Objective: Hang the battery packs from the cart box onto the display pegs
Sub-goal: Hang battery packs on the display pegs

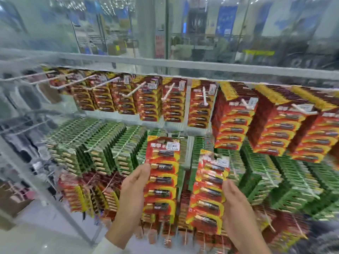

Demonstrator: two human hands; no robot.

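Note:
My left hand (133, 191) grips the left edge of a tall red and yellow battery pack (162, 178), held upright in front of the display. My right hand (236, 208) grips the right edge of a second red and yellow battery pack (209, 195), tilted slightly to the right. Both packs hang in the air below the top row of white pegs (169, 92), which carry red packs (196, 107). The cart box is out of view.
The rack holds a top row of red packs, a middle row of green packs (102, 149) and a lower row of red packs (88, 195). Bare pegs (29, 77) stick out at the far left. A grey rail (183, 66) tops the rack, with glass behind.

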